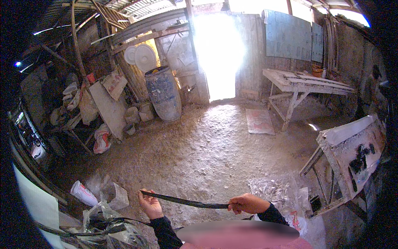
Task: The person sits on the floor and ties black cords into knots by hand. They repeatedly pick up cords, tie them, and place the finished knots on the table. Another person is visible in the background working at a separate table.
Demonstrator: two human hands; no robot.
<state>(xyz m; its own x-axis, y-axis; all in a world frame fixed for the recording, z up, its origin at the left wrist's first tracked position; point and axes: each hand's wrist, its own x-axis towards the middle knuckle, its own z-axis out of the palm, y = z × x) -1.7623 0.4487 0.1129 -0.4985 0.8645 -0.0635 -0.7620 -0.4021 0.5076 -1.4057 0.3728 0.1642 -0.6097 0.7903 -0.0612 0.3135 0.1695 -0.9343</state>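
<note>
A long, flat black strip [186, 201] stretches between my two hands in front of my body, sagging slightly. My left hand [150, 206] pinches its left end between thumb and fingers. On the other side, my right hand [249, 204] is closed around the strip's right part. Whether the strip runs on below that hand is hard to see. Clear plastic wrapping [118, 238] lies at the lower left near my left forearm, with more black strip [62, 232] in and across it. The material of the strip cannot be made out.
A tilted worn board on legs [352, 153] stands at right, with pale scraps [277, 195] on the floor beside it. A blue barrel [163, 93], buckets [132, 115] and sacks [102, 139] line the left. A wooden table [306, 81] stands far right, past a bright doorway [219, 58].
</note>
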